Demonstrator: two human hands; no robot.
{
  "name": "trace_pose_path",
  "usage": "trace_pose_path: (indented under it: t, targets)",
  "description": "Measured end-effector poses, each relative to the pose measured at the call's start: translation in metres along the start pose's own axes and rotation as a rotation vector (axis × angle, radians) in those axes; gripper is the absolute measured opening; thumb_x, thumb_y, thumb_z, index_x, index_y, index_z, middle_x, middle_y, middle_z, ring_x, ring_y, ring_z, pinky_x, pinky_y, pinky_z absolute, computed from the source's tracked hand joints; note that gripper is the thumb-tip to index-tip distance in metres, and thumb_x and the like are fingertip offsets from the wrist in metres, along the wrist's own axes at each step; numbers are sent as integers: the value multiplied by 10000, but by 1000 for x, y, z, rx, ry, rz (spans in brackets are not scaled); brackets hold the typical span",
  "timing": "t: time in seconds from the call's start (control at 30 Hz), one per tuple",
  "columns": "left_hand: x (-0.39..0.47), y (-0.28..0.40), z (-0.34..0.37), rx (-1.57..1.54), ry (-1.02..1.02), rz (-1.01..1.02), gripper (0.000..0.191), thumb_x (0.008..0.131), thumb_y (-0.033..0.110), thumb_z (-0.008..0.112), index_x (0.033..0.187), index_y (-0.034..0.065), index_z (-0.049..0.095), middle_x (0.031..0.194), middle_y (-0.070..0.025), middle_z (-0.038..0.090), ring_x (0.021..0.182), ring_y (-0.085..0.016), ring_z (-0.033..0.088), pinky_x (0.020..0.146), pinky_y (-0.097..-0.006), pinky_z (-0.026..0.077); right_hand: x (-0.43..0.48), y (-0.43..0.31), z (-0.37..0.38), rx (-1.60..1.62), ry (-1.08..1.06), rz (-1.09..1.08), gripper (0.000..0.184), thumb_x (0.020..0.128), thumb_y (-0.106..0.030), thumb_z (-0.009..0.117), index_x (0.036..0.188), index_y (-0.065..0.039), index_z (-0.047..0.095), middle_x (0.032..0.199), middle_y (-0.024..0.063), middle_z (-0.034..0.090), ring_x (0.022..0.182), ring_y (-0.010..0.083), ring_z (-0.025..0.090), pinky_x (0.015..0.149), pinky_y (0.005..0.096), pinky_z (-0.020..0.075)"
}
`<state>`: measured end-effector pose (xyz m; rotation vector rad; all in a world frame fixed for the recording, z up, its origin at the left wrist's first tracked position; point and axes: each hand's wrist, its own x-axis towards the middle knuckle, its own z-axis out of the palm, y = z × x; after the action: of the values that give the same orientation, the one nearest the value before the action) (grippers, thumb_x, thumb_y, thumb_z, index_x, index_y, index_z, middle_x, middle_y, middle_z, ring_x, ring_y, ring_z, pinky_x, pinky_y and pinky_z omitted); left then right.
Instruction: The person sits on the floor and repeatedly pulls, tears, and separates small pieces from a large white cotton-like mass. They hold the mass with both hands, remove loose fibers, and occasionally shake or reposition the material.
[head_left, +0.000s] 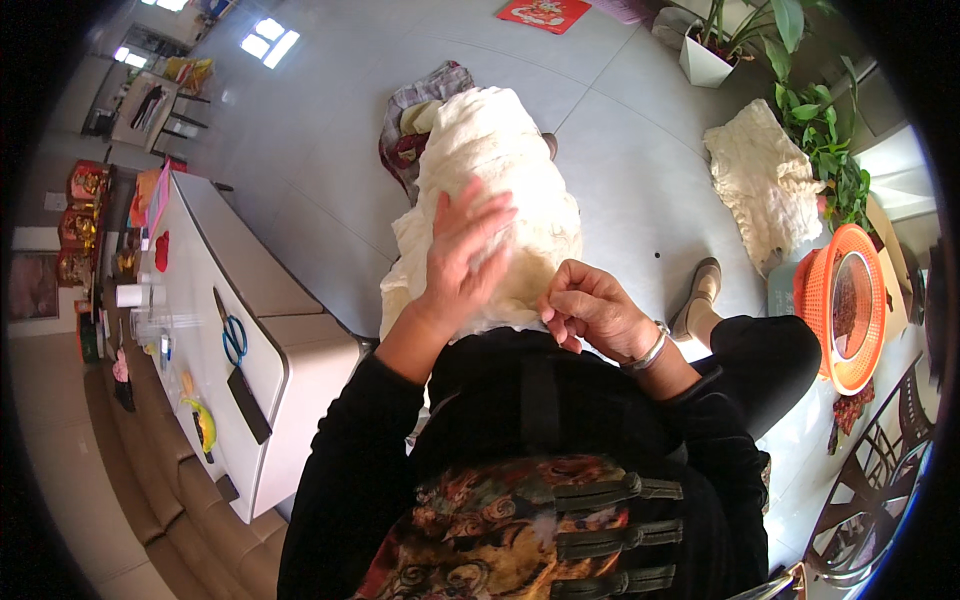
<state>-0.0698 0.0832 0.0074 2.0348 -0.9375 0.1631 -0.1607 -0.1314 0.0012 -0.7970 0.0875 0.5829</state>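
A thick mass of white fibre wadding (502, 142) lies stretched out before me, reaching from my lap away across the legs. Over its near left part my left hand (469, 259) is spread, fingers apart and blurred by motion. Whether its palm touches the wadding is hidden. At the near right edge my right hand (596, 307) has thumb and fingers pinched together beside the wadding. Anything thin between those fingertips is too small to tell. A metal bangle (651, 349) circles the right wrist.
To the left, a white table (247, 262) bears scissors (231, 334), a dark flat bar (249, 405) and a banana (204, 426). Crumpled cloth (394, 139) lies beyond the wadding. On the right are a cream fibre sheet (761, 176), an orange plastic basket (840, 367) and potted plants (709, 60).
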Motion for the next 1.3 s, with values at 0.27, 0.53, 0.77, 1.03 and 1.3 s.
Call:
trace_pose_path:
  t: [0.27,0.53,0.77,1.03,1.3]
  targets:
    - [-33,31,-2,161,-339,42,101,784,142,753,883,130,766,1384,-40,619,1481,-329,337,1225,-575,33,0,1,11,-110,-66,2,60,969,-59,557,942,-41,506,835,86,614,597,138,576,461,250,470]
    - [-32,14,3,212,-185,-7,140,753,-1,661,772,127,714,1268,-1,696,1449,-320,397,1219,-598,78,-17,3,11,-1,-264,352,64,912,-42,567,904,-34,505,720,43,525,522,119,510,441,303,496]
    - [-38,20,5,166,-217,-4,75,821,94,686,772,146,709,1235,-21,709,1434,-316,419,1218,-592,51,-2,-9,-19,284,-40,54,42,929,-73,552,944,-51,520,739,52,534,587,156,557,457,296,478]
    - [-44,18,-11,-29,-205,-52,103,879,171,733,797,111,716,1011,-18,752,1260,-284,571,1233,-550,100,8,-11,-62,-320,540,-174,75,969,-90,594,929,-41,553,710,35,596,562,120,587,495,268,515]
    - [-47,25,-34,-89,-204,-73,84,853,158,759,805,94,735,793,-15,709,959,-212,681,1204,-549,237,33,13,-48,-500,317,-269,86,893,-72,694,927,-12,642,741,41,660,606,96,633,517,245,518]
